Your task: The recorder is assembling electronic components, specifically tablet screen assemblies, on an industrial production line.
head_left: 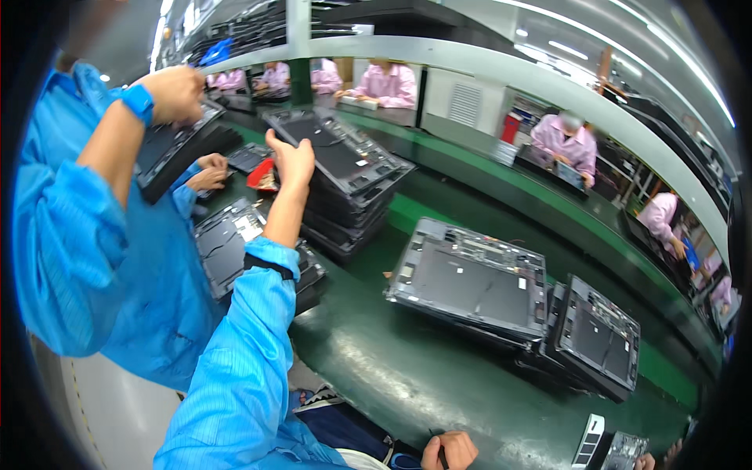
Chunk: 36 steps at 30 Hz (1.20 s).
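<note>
My left arm, in a blue sleeve with a black wrist strap, reaches forward to a tall stack of opened laptop bases. My left hand (291, 160) is closed at the near edge of the top laptop base (333, 149), thumb on its upper side; the fingers underneath are hidden. At the lower edge, my right hand (450, 452) is curled round a thin dark tool (440, 440), mostly hidden by the fingers. Its kind I cannot make out. Both hands are far apart, with the green bench between them.
Two more stacks of laptop bases (474, 278) (599, 329) stand on the green bench (368, 352). At left, a co-worker in blue (141, 274) works by another laptop base (227, 243) and a red tray (262, 175). Another person's hand (644, 462) shows at lower right. People in pink sit beyond.
</note>
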Motion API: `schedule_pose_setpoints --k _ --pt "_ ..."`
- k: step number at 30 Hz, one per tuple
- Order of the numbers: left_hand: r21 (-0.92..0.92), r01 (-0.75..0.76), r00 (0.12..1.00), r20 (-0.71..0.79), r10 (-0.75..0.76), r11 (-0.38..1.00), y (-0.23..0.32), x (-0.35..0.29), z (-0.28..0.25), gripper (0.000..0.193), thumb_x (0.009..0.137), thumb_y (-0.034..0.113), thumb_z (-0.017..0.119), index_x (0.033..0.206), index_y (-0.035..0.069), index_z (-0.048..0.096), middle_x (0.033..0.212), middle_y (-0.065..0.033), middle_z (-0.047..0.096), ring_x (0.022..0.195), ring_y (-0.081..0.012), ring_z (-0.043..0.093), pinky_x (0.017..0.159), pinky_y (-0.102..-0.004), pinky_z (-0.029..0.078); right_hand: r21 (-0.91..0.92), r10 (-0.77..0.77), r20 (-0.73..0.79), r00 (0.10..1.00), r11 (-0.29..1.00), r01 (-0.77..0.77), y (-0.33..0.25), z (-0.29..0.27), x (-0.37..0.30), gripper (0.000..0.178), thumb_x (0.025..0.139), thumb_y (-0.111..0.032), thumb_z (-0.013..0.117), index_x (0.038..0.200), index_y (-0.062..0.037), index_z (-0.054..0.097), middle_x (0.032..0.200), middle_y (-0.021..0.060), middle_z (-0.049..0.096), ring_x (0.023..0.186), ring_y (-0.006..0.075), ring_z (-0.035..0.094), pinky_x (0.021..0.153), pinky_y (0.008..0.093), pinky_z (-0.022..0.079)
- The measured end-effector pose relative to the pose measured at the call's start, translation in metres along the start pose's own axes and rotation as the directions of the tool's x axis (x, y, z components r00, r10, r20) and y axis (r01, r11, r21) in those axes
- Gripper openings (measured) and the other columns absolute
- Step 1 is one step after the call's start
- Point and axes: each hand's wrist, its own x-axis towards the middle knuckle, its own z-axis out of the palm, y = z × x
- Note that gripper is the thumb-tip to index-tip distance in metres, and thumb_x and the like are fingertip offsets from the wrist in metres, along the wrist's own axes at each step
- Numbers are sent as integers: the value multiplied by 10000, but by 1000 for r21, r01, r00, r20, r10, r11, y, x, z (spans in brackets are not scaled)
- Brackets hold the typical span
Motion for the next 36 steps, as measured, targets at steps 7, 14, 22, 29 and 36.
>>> schedule_pose_setpoints --k 7,14,22,29,36 --pt "271 -827 557 271 785 493 48 -82 29 582 911 346 605 1377 11 505 1383 -289 492 1288 -455 464 1048 -509 402 196 284 140 949 931 -308 -8 -29 17 119 828 49 523 881 44 630 798 203 602 753 382 573 770 424 473" --pt "81 -814 54 997 -64 576 95 -164 119 653 882 626 567 1196 66 686 1068 -198 712 1028 -356 675 923 -428 518 518 553 450 701 479 -709 6 15 51 340 1030 -283 501 1219 -30 629 696 29 585 589 118 534 583 293 457" --pt "87 -797 40 995 -92 598 98 -182 116 682 791 736 586 935 96 772 898 -128 747 895 -283 719 800 -395 551 456 673 259 692 547 -702 45 60 124 455 1038 -394 490 945 27 639 671 57 617 630 149 576 607 329 464" --pt "175 -635 242 970 -21 752 158 -158 61 721 794 715 618 892 13 749 817 -158 708 794 -291 675 735 -387 521 485 695 -5 719 630 -606 34 79 145 440 1046 -362 506 833 8 611 583 -34 465 567 64 418 498 282 355" --pt "-284 -165 493 806 328 945 135 -209 -85 390 981 204 597 1281 -27 503 1195 -121 568 1057 -191 567 904 -333 462 578 495 -93 864 733 -359 18 45 133 356 1003 -256 590 1225 19 548 785 99 641 622 142 547 581 328 456"
